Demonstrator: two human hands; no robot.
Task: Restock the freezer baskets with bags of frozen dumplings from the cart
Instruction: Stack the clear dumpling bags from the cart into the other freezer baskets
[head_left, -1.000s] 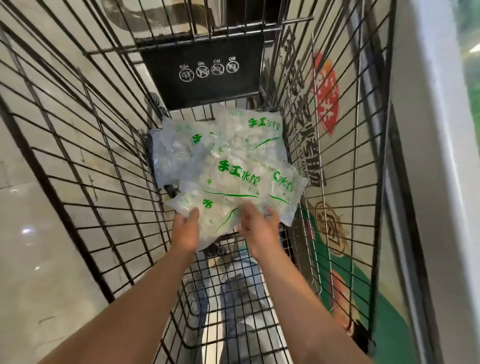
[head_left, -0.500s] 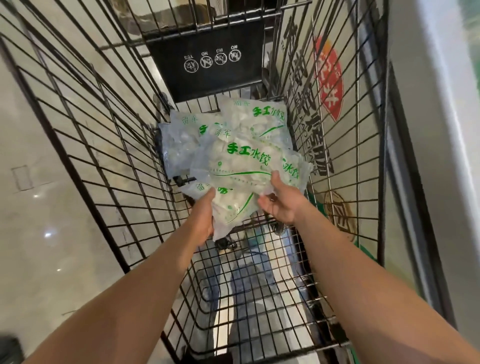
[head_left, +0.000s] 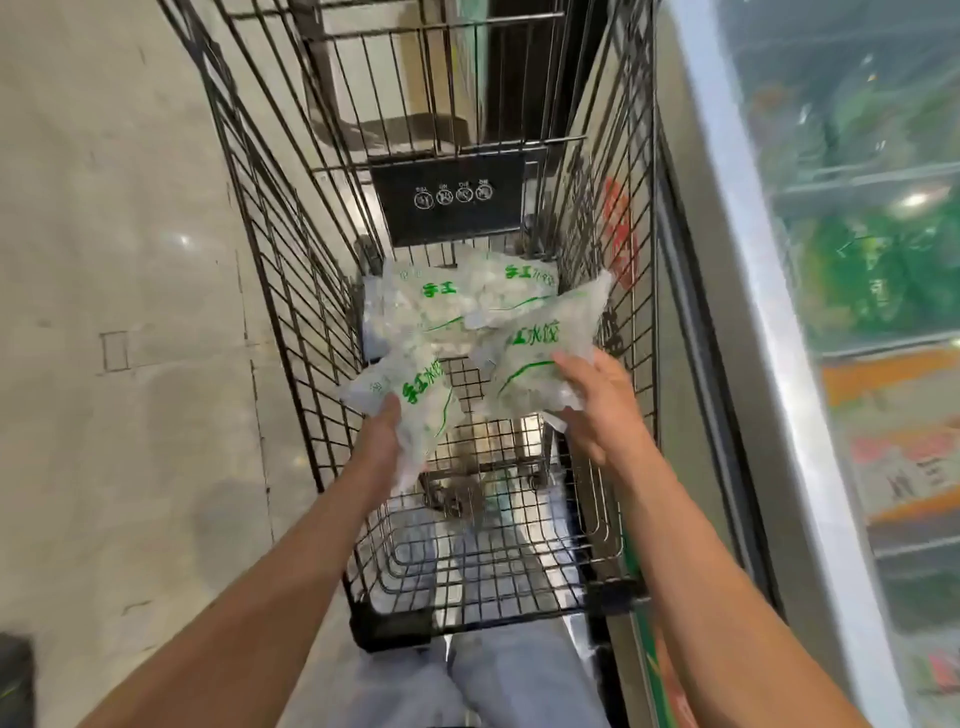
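Inside the black wire cart (head_left: 291, 291) my left hand (head_left: 382, 431) grips one clear dumpling bag with green print (head_left: 415, 400), lifted and hanging tilted. My right hand (head_left: 597, 400) grips a second dumpling bag (head_left: 545, 348), raised toward the cart's right side. More dumpling bags (head_left: 441, 306) lie stacked at the far end of the cart floor. The chest freezer (head_left: 769, 364) runs along the right, its glass lid showing blurred green and orange packs; its baskets cannot be made out.
A black placard (head_left: 452, 197) hangs on the cart's far panel. The cart's right wall stands close against the freezer. Pale tiled floor (head_left: 114, 312) lies to the left. My legs in jeans show under the cart's near end.
Both hands have closed on separate bags and lifted them off the pile, the right one moving rightward. The view has pulled back and swung toward the freezer.
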